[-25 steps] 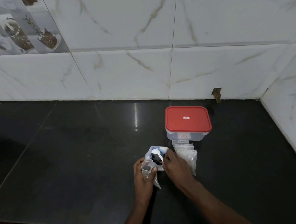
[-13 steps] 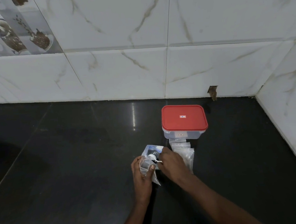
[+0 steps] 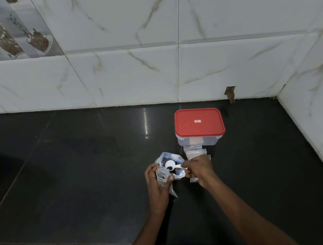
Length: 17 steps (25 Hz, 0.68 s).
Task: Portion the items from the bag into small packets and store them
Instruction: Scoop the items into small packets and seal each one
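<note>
My left hand (image 3: pixel 157 182) grips a small clear packet (image 3: pixel 163 176) with dark bits inside, its mouth held open. My right hand (image 3: pixel 199 169) pinches the handle of a white spoon (image 3: pixel 170 164) that carries a little dark material, its bowl hovering just above the packet's mouth. Behind the spoon stands the open clear bag (image 3: pixel 171 157) with dark contents. A pile of empty small packets (image 3: pixel 194 152) lies on the counter, partly hidden by my right hand.
A clear box with a shut red lid (image 3: pixel 199 124) stands behind the packets on the black counter (image 3: pixel 83 166). White tiled walls close the back and right side. The counter's front edge runs near the bottom of the view.
The spoon has come up out of the bag and now sits over the small packet's mouth. My right hand has drawn back to the right. My left hand keeps its hold.
</note>
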Available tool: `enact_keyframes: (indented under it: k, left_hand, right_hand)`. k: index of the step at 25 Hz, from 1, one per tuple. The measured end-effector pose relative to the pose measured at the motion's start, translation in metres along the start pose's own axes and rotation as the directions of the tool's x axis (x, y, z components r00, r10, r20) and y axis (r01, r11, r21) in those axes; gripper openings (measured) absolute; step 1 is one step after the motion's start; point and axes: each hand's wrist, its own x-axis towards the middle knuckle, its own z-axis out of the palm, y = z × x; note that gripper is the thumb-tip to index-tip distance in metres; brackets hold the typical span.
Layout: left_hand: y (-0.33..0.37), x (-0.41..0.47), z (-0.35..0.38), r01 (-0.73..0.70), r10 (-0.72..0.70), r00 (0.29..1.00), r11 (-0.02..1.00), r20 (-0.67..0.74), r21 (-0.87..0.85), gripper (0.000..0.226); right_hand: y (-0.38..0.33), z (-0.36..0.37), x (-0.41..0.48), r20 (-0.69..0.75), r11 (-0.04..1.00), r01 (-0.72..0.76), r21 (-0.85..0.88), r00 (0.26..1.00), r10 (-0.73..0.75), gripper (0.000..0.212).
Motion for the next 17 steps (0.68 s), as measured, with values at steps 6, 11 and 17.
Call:
enact_keyframes:
  k: [6,11,17]
  left_hand:
    - [-0.003,0.002,0.008,0.029,-0.028,1.000,0.996,-0.014,0.083,0.063]
    - [0.004,0.003,0.009,0.069,-0.066,0.997,0.995,-0.042,0.077,0.076]
    - [0.003,0.000,0.012,0.076,-0.069,0.994,0.994,-0.082,0.078,0.060]
  right_hand:
    - [-0.007,-0.013,-0.018,0.012,0.988,0.148,0.049,0.989,-0.149,0.013]
    - [0.001,-0.009,-0.043,0.050,0.685,0.611,-0.397,0.760,-0.648,0.013]
    - [0.059,-0.006,-0.041,0.455,-0.164,0.761,-0.627,0.187,-0.870,0.004]
